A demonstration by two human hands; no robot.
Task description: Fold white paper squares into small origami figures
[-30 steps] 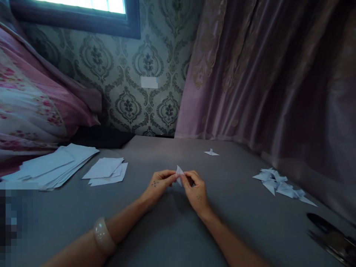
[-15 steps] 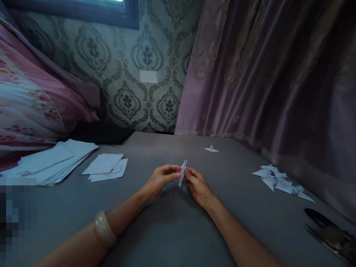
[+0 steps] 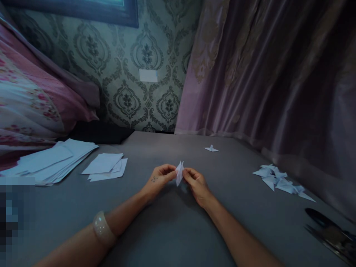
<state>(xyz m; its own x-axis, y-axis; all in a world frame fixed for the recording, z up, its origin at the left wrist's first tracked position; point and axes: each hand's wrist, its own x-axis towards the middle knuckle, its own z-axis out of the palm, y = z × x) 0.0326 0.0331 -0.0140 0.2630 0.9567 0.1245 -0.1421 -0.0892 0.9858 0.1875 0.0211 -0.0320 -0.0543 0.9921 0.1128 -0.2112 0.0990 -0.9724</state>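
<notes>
Between my two hands, above the grey surface point(image 3: 172, 222), is a small white folded paper point(image 3: 179, 174) with two narrow points sticking up. My left hand point(image 3: 162, 180) pinches its left edge between thumb and fingers; a pale bangle sits on that forearm. My right hand point(image 3: 197, 185) grips the opposite edge the same way. Beyond the right hand stands a single folded paper bird point(image 3: 211, 148). Farther right lies a heap of similar folded paper birds point(image 3: 278, 180).
At left lie a stack of white paper sheets point(image 3: 55, 159) and a smaller pile of square papers point(image 3: 104, 164). A dark flat object point(image 3: 100, 132) rests behind them. Curtains point(image 3: 222, 92) hang along the right side. A dark object point(image 3: 330, 233), partly cut off, sits at lower right.
The folded paper has turned so that a broader face shows, and it has shifted slightly left. Both hands keep their pinch on it. The paper piles and birds stay put.
</notes>
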